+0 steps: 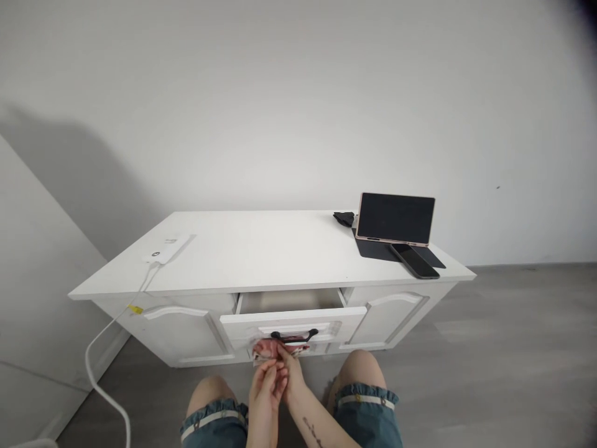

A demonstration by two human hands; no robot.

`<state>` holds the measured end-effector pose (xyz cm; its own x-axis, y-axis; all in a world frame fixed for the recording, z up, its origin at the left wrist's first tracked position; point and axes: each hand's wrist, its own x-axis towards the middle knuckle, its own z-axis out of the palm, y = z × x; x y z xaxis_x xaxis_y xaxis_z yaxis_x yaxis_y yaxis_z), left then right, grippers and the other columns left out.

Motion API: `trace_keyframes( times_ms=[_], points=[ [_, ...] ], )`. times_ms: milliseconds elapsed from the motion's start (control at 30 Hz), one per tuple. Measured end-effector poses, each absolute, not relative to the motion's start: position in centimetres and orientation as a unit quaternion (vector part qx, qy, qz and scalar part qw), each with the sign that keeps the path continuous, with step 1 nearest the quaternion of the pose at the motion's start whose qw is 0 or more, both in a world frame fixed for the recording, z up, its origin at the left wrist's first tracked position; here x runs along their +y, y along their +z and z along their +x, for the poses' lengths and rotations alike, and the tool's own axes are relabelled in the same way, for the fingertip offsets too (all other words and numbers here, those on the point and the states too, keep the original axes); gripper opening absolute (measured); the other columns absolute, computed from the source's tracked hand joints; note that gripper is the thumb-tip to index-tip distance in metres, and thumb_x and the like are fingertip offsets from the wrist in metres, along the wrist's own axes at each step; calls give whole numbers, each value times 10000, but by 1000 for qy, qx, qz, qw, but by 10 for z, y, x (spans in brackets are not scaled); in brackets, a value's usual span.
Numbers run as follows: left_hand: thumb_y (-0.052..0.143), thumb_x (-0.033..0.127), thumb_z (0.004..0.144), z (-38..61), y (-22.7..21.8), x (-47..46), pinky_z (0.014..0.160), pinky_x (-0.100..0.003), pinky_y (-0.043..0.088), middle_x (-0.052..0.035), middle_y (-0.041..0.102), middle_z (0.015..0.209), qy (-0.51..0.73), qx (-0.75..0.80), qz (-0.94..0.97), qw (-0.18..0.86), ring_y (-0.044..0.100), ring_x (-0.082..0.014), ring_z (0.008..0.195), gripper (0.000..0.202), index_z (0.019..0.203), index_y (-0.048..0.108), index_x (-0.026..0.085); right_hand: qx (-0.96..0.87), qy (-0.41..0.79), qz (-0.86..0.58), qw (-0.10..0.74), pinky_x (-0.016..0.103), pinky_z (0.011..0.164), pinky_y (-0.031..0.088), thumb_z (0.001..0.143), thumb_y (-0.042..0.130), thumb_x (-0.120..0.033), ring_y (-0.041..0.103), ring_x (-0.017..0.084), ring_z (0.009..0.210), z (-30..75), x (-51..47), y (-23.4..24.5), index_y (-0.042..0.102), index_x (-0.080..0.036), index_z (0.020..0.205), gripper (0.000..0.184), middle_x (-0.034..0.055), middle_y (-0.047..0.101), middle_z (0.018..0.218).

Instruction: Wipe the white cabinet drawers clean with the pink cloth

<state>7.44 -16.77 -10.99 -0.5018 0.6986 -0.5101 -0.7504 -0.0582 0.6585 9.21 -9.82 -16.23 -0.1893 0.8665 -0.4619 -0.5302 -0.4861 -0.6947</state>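
My left hand [265,387] and my right hand [290,368] are close together in front of my knees. Both have their fingers pinched on a small stack of pink paper notes [267,350]. The notes sit just below the black handle [295,336] of a drawer [293,320] that is pulled partly out of a low white cabinet [261,249]. The drawer's inside is mostly hidden by its front panel.
On the cabinet's right end a tablet [395,219] stands on a dark cover, with a phone [414,260] lying in front and a small black object [344,218] beside it. A white power strip [166,248] lies at the left, its cable [100,379] running down to the grey floor.
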Motion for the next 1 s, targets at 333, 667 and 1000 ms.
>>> trace_keyframes(
  times_ms=[333, 667, 1000],
  points=[
    [638, 88, 703, 37, -127, -199, 608, -194, 491, 57, 621, 699, 753, 552, -91, 347, 624, -85, 614, 166, 768, 565, 223, 32, 937, -180, 298, 201, 716, 525, 775, 658, -111, 650, 127, 851, 77, -93, -92, 642, -114, 804, 33, 89, 714, 899],
    [490, -52, 751, 54, -97, -112, 710, -266, 562, -78, 698, 699, 639, 390, -27, 663, 670, -144, 670, 227, 682, 644, 100, 190, 936, -59, 291, 140, 792, 546, 840, 507, -11, 650, 65, 924, 184, -64, -58, 554, -73, 1090, 263, 56, 659, 971],
    [516, 56, 853, 64, -110, -99, 814, -370, 590, -82, 744, 782, 673, 411, -44, 613, 704, -156, 786, 201, 744, 666, 135, 198, 889, -65, 408, 177, 809, 550, 844, 338, 34, 653, 65, 918, 278, -33, -68, 562, -95, 1083, 352, 57, 652, 955]
  ],
)
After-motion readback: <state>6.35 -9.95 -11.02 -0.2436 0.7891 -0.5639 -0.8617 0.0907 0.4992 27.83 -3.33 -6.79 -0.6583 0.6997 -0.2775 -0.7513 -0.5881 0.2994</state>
